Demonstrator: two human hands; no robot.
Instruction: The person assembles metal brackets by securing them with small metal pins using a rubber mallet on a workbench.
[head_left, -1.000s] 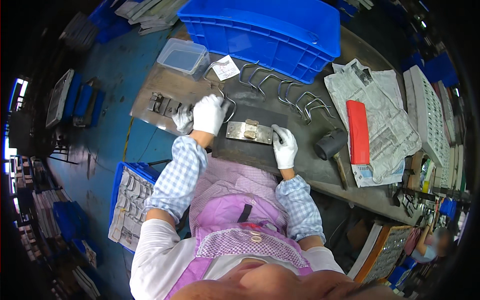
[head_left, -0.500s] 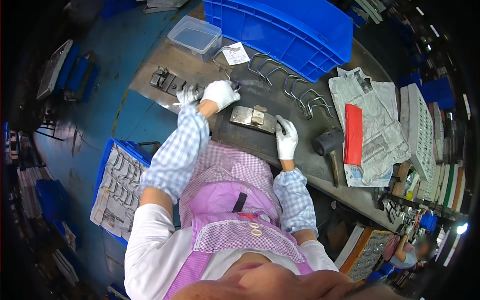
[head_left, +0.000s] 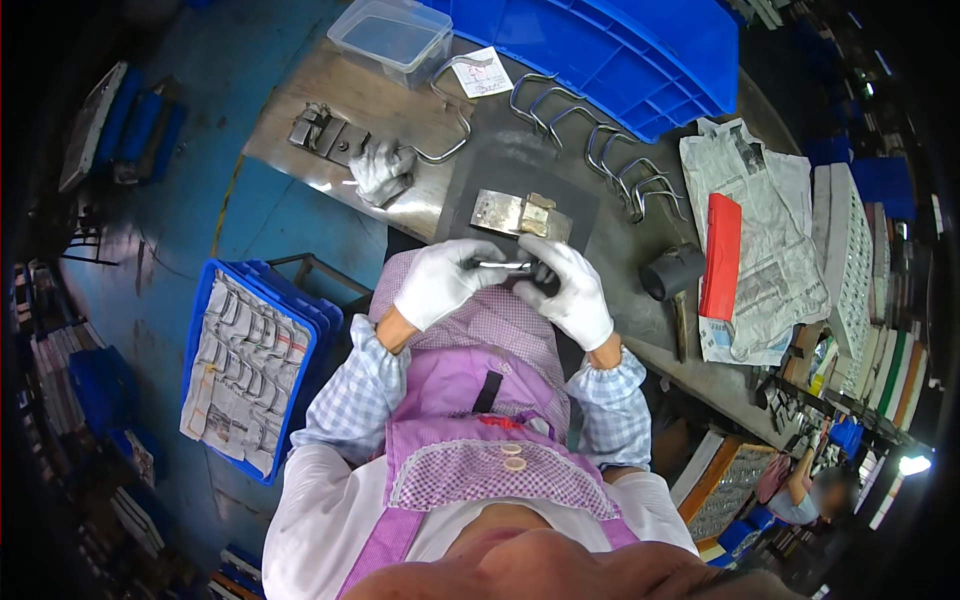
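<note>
Close in front of my apron, both gloved hands meet around a small shiny metal piece (head_left: 508, 266); the fingers hide most of it, so its exact kind cannot be told. My left hand (head_left: 440, 285) is closed on its left end. At the other end, my right hand (head_left: 572, 292) grips it with thumb and fingers. Just beyond them lies a flat steel block (head_left: 497, 212) with a small worn block (head_left: 536, 214) on top, neither of them touched. A bent metal rod (head_left: 466, 125) rests farther left, beside a crumpled grey-white cloth (head_left: 382, 172).
Several bent metal rods (head_left: 560, 112) lie before a blue crate (head_left: 610, 60). A clear plastic box (head_left: 392, 40) and a metal fixture (head_left: 328, 135) are at left. Rightward are a hammer (head_left: 672, 272), a red strip (head_left: 721, 256) and newspaper (head_left: 780, 270). A parts tray (head_left: 250, 370) stands lower left.
My left hand has left the rod and cloth at the far left and come back toward my body with the metal piece. My right hand has moved off the steel block to join it.
</note>
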